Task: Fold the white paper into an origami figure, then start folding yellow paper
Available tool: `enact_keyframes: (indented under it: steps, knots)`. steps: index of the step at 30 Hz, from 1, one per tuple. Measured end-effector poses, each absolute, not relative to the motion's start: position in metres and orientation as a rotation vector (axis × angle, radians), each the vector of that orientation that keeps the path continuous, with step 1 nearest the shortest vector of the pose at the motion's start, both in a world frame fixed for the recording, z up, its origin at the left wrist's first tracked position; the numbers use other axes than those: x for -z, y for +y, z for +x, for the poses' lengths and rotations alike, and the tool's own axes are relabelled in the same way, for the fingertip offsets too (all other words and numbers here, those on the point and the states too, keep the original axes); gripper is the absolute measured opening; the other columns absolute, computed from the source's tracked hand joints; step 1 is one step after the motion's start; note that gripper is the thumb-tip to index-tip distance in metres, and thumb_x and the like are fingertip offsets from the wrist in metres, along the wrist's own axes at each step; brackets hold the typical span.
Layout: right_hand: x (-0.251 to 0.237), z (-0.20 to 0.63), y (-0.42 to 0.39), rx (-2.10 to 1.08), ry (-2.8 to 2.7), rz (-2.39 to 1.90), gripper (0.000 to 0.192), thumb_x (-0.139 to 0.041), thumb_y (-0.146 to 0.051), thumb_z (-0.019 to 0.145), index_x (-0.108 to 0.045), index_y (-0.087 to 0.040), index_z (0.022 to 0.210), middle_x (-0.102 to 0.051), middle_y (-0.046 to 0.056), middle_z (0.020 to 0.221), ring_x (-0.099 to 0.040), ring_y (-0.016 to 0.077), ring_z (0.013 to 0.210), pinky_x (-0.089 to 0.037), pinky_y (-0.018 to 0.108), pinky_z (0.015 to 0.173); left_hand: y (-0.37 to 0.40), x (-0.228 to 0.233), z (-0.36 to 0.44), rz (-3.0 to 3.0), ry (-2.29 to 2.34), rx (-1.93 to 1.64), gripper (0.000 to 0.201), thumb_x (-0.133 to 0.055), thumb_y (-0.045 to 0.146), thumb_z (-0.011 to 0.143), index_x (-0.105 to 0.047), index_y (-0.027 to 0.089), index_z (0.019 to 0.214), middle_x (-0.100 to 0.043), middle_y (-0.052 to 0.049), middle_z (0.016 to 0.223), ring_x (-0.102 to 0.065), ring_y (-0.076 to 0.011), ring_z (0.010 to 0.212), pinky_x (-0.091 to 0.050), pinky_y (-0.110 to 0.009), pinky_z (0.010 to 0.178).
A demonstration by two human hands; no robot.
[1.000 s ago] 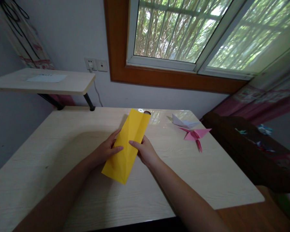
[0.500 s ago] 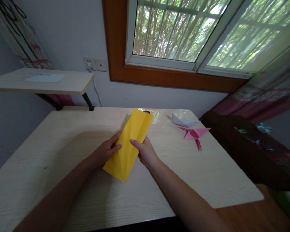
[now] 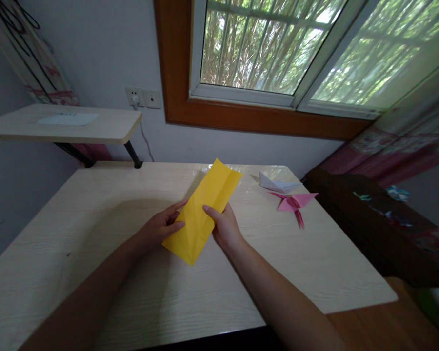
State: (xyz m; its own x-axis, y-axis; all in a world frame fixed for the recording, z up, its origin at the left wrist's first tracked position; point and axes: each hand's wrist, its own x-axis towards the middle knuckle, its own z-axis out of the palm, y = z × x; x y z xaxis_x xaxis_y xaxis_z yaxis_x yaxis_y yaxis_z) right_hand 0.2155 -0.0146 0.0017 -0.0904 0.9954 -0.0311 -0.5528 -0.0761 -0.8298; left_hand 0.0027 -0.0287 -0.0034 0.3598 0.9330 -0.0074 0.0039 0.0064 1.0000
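The pale wooden table (image 3: 95, 219) carries the work. Above its centre, the long folded yellow paper sheet (image 3: 205, 207) shows creases, apparently an early stage. Left hand (image 3: 161, 226) and right hand (image 3: 225, 226) each pinch an edge.

No readable text anywhere here. The yellow folded paper (image 3: 205, 209) shows plain faces with only creases, no print. The white sheet (image 3: 67, 118) on the shelf (image 3: 106, 129) carries a faint dark line along its far edge, too small and blurred to read. The pink paper figure (image 3: 294, 202) and the white paper figure (image 3: 276, 184) are blank.
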Motion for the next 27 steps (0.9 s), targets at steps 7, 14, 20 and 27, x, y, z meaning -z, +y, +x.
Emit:
enact_keyframes:
  steps: [7, 14, 20, 27]
  knots:
    - [-0.007, 0.221, -0.009, -1.450, -0.703, -0.732, 0.053, -0.085, -0.030, 0.074, -0.061, -0.025, 0.120, -0.074, 0.007, 0.121, -0.072, 0.0281, 0.107, -0.060, 0.047, 0.096, -0.027, 0.004, 0.001, 1.329, 0.855, -0.859, 0.063, -0.074, 0.036, 0.085, -0.054, 0.033, 0.145, -0.066, -0.009, 0.137, -0.066, -0.0306, 0.117, -0.053, -0.048, 0.099]
    - [-0.008, 0.226, -0.006, -1.422, -0.666, -0.693, 0.053, -0.084, -0.028, 0.075, -0.060, -0.027, 0.122, -0.075, 0.005, 0.119, -0.070, 0.0252, 0.111, -0.057, 0.046, 0.103, -0.026, 0.005, -0.002, 1.480, 1.004, -0.915, 0.059, -0.077, 0.036, 0.081, -0.061, 0.030, 0.138, -0.068, -0.008, 0.133, -0.066, -0.0318, 0.117, -0.052, -0.047, 0.101]
    - [-0.007, 0.228, -0.003, -1.375, -0.665, -0.697, 0.054, -0.085, -0.028, 0.073, -0.063, -0.027, 0.122, -0.076, 0.003, 0.116, -0.070, 0.0231, 0.113, -0.053, 0.042, 0.109, -0.019, 0.004, -0.009, 1.495, 1.215, -1.107, 0.049, -0.079, 0.040, 0.079, -0.069, 0.029, 0.125, -0.072, -0.004, 0.119, -0.069, -0.0266, 0.103, -0.056, -0.041, 0.093]
    - [-0.009, 0.233, 0.000, -1.325, -0.655, -0.722, 0.056, -0.084, -0.026, 0.072, -0.062, -0.027, 0.124, -0.076, 0.003, 0.116, -0.070, 0.0231, 0.110, -0.055, 0.042, 0.104, -0.017, 0.001, -0.015, 1.458, 1.278, -1.356, 0.049, -0.077, 0.042, 0.082, -0.066, 0.026, 0.126, -0.071, -0.003, 0.109, -0.068, -0.0216, 0.095, -0.056, -0.035, 0.088]
